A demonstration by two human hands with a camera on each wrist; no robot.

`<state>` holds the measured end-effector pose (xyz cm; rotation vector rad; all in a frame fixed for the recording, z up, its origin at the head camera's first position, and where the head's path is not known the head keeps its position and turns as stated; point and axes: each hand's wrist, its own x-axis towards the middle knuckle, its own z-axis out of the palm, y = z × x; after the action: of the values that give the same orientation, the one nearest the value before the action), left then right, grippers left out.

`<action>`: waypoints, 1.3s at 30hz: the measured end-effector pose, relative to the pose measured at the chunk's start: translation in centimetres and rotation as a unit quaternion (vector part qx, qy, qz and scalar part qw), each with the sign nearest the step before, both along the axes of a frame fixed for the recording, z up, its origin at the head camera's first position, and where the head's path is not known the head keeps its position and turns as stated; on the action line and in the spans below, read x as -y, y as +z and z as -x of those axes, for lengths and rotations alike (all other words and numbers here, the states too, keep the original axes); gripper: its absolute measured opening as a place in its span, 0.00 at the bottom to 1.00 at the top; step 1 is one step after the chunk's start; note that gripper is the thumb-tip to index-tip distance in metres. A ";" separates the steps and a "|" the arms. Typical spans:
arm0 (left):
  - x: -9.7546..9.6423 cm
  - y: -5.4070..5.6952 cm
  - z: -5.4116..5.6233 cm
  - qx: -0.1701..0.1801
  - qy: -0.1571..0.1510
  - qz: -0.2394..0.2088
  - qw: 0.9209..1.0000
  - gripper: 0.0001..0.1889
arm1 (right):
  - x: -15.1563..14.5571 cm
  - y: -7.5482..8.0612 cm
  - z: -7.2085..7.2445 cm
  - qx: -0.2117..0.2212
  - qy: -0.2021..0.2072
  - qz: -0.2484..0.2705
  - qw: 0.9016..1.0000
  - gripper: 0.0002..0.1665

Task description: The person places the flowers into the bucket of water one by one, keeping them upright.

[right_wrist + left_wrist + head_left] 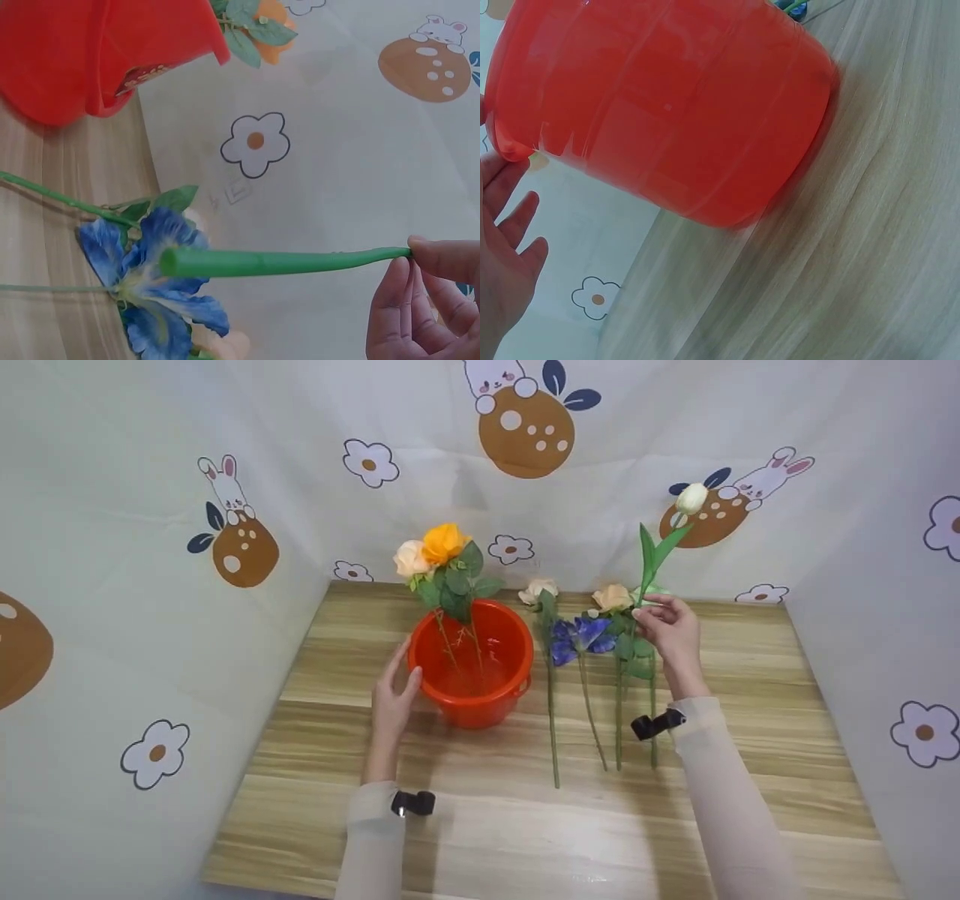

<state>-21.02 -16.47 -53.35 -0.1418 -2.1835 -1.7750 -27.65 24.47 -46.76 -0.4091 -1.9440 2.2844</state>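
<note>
White at the bloom, a tulip (654, 556) slants upward from the right hand (673, 637), its stem pinched between thumb and fingers, near a peach rose (613, 597) and a blue-violet flower (581, 638) on the wooden table (757, 780). With fingers extended, the left hand (391, 697) touches the red bucket (476, 715), holding an orange rose (445, 543) and a paler rose (410, 559).

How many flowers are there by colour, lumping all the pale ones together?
Orange flower: 1
Blue-purple flower: 1
Pale: 5 (pale pink flower, cream flower, peach flower, partly hidden pale green flower, and white tulip in the right hand)
Total: 7
</note>
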 end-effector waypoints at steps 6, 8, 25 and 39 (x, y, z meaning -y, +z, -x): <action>0.5 -2.4 1.0 -0.005 0.012 -0.004 1.000 0.26 | 1.3 0.7 0.3 -0.027 0.012 -0.016 0.999 0.14; 0.7 -3.3 1.3 -0.006 0.018 0.000 1.000 0.27 | 1.6 0.6 0.6 -0.033 0.016 -0.029 0.999 0.14; 0.9 -2.8 1.2 0.018 0.026 0.014 0.999 0.26 | 5.7 2.6 1.7 -0.087 0.052 -0.023 0.995 0.13; -0.1 0.0 0.0 0.011 0.012 0.017 1.000 0.26 | 9.1 3.8 2.4 -0.112 0.072 -0.029 0.991 0.14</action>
<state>-20.98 -16.40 -53.37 -0.1039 -2.2220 -1.7346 -30.00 15.32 -43.00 -0.0056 -1.9768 2.2364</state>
